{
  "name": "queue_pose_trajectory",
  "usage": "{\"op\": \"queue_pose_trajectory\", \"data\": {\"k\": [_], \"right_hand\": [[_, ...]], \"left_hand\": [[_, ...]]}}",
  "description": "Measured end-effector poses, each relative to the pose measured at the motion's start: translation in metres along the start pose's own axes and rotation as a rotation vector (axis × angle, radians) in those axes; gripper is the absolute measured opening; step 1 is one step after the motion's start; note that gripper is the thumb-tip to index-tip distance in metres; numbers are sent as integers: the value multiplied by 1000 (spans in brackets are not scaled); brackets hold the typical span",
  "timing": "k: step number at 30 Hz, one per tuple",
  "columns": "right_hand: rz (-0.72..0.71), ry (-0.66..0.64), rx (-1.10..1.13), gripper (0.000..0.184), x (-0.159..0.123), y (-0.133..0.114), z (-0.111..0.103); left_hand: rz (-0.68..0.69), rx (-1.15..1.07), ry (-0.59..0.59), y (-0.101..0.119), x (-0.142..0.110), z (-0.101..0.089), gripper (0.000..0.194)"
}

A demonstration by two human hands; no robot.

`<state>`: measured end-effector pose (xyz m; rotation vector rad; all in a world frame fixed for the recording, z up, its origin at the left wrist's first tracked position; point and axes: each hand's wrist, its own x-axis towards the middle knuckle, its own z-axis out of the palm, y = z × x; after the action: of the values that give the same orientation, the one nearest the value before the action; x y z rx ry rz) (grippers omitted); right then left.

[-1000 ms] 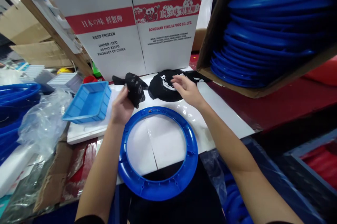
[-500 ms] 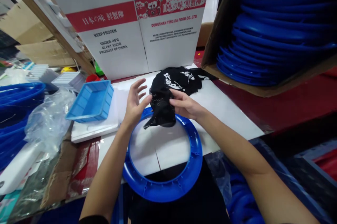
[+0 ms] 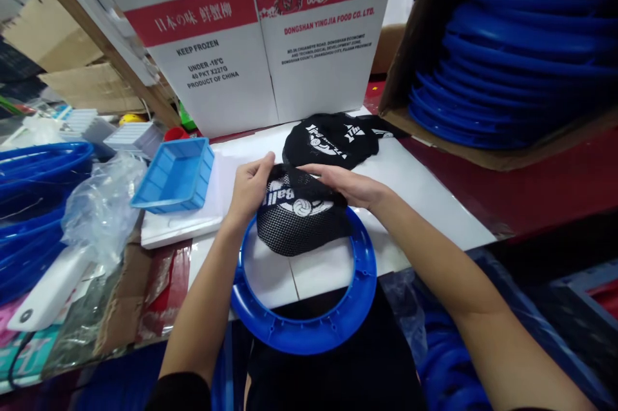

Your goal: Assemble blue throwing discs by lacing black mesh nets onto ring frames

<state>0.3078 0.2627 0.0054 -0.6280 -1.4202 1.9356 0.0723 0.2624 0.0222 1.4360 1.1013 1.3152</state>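
A blue plastic ring [image 3: 304, 337] lies at the table's front edge, partly over my lap. Above its far side a black mesh net [image 3: 294, 234] with white lettering and a ball print hangs spread between my hands. My left hand [image 3: 250, 189] is closed on the net's left edge, thumb on top. At the upper right edge, my right hand [image 3: 350, 184] has fairly straight fingers along the mesh; its thumb is hidden behind the net. More black printed mesh [image 3: 328, 140] lies on the white board [image 3: 425, 205] just beyond my hands.
A white printed carton [image 3: 232, 69] stands behind the board. On the right, a brown box [image 3: 396, 95] holds stacked blue rings [image 3: 506, 76]. To the left are a light-blue tray [image 3: 176, 172], clear plastic bags [image 3: 103, 205], a white corded device [image 3: 51, 292] and more blue rings [image 3: 36, 224].
My left hand has gone from spread fingers to gripping the mesh net. The net, bunched up before, now lies opened out with its print facing up. The view has shifted slightly.
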Motion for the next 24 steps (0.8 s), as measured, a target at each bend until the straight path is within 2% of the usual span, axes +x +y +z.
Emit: {"op": "queue_pose_trajectory", "data": {"k": [2, 4, 6, 8, 9, 11, 13, 16, 18, 20, 22, 24], "right_hand": [[11, -41, -24, 76, -2, -3, 1], [32, -3, -62, 74, -1, -5, 2], [41, 93, -57, 59, 2, -5, 2], [43, 182, -17, 42, 5, -4, 0], [49, 208, -5, 38, 6, -3, -1], [70, 224, -20, 39, 6, -3, -5], [122, 162, -93, 45, 4, -6, -7], [220, -77, -280, 47, -1, -12, -7], [220, -217, -407, 42, -4, -15, -7], [164, -275, -491, 36, -5, -16, -7], [81, -261, -504, 46, -6, -15, -7], [23, -240, -437, 63, -5, -13, -7]], "left_hand": [[-154, -82, 76, -10, 5, 0, 54], [-284, -177, 69, -17, 8, 0, 54], [-379, -272, 5, -19, 10, -1, 60], [-429, -312, -122, -15, 9, -3, 70], [-425, -290, -212, -11, 7, -5, 69], [-342, -166, -387, -3, 2, -10, 55], [-223, -32, -453, 3, -2, -13, 52], [-190, -3, -496, 6, -7, -9, 78], [-211, -4, -625, 6, -11, 0, 93], [-154, 51, -722, 8, -14, 9, 93], [-91, 111, -701, 12, -19, 11, 78], [-131, 125, -609, 17, -24, 5, 62]]}}
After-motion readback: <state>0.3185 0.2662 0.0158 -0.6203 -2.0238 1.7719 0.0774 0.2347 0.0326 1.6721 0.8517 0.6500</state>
